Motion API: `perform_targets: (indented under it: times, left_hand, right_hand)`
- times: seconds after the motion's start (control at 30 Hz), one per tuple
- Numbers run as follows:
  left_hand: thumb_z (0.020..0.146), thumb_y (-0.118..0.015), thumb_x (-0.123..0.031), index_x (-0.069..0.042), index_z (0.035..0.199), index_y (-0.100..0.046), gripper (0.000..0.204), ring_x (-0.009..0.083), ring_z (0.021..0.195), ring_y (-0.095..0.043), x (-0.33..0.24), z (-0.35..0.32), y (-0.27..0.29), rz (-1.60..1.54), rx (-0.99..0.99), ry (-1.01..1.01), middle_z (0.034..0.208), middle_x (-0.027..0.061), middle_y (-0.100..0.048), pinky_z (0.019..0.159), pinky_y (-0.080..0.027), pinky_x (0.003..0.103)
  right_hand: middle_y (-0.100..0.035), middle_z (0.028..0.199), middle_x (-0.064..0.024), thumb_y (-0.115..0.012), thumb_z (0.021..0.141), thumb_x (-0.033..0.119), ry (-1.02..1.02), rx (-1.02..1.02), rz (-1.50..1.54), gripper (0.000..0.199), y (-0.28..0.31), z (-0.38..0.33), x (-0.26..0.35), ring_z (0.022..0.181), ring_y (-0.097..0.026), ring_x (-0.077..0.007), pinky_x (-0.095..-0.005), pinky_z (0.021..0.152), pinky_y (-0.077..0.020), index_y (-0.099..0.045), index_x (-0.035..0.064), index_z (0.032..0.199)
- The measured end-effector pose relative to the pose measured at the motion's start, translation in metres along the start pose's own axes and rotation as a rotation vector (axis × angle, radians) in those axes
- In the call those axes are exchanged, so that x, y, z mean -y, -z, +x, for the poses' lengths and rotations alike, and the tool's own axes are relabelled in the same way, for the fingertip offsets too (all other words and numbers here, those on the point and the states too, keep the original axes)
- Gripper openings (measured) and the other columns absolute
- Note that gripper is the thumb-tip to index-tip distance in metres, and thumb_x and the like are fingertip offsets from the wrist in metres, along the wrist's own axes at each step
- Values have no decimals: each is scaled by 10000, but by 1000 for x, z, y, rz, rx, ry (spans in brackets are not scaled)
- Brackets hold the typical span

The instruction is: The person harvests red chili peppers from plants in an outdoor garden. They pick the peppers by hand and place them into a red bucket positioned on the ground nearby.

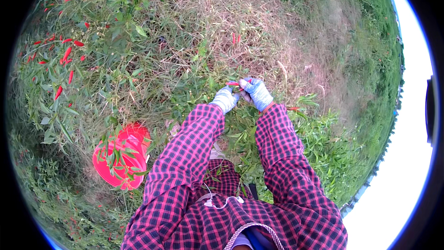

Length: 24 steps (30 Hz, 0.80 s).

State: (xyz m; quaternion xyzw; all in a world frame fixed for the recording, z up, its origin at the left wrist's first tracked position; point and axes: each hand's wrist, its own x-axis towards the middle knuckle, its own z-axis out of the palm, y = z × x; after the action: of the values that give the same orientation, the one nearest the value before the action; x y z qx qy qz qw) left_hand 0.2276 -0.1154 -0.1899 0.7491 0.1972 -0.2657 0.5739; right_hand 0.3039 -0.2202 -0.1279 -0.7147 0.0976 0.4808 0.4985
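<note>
In pale blue-and-white gloves, my two hands meet over a chili plant near the middle of the view. My left hand (224,100) is closed, with a red chili pepper (232,84) at its fingertips. Close beside it, my right hand (258,93) pinches another slim red chili pepper (250,81) between thumb and fingers. Green leaves (189,97) surround both hands from below and the left. One more red chili (292,109) hangs on the plant just right of my right wrist.
A red bucket (96,161) stands at lower left, partly covered by leafy stems. Plants with many ripe red chilies (67,54) fill the upper left. Dry grass (222,14) covers the ground ahead, with a pair of chilies (236,38) there. Bushy green plants (330,139) grow at right.
</note>
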Motion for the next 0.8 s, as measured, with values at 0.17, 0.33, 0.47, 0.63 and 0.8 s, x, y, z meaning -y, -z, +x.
perform_targets:
  times: [0.17, 0.33, 0.47, 0.63, 0.8]
  left_hand:
    - [772, -482, -306, -61, 1064, -476, 381, 321, 824, -537, 10, 3, -17, 39, -75, 61, 872, 182, -563, 711, -418, 368]
    - [770, -482, -336, -15, 1112, -439, 471, 311, 880, -524, 7, -3, -14, 16, -10, 147, 935, 191, -551, 754, -401, 368]
    - [781, -474, -325, -41, 1123, -441, 445, 319, 924, -502, 3, -4, -14, 14, -52, 114, 989, 196, -530, 793, -392, 362]
    - [783, -469, -332, -27, 1133, -428, 467, 310, 912, -513, -1, -6, -13, 18, -57, 129, 981, 191, -538, 794, -396, 349]
    - [782, -473, -336, -42, 1142, -424, 468, 306, 884, -524, 1, -3, -19, 67, -43, 136, 947, 186, -552, 778, -404, 349]
  right_hand:
    - [-480, 458, -15, -499, 797, 337, 20, -258, 163, 321, 2, 1, -20, 329, -408, -89, -213, 305, -288, -528, 63, 632]
    - [-352, 449, 26, -481, 800, 381, -32, -149, 907, 358, 0, -10, -21, 337, -325, -75, -211, 288, -267, -420, 111, 573]
    - [-375, 511, 11, -461, 825, 300, 139, 55, 870, 269, 31, -17, -4, 398, -359, -93, -206, 333, -299, -449, 86, 662]
    - [-473, 599, -6, -540, 777, 219, 150, -155, 155, 192, 22, -14, 17, 489, -425, -100, -231, 434, -346, -528, 39, 842]
    - [-451, 565, 13, -577, 752, 261, 135, -235, -322, 236, 16, 11, 6, 456, -361, -76, -226, 418, -314, -517, 34, 729]
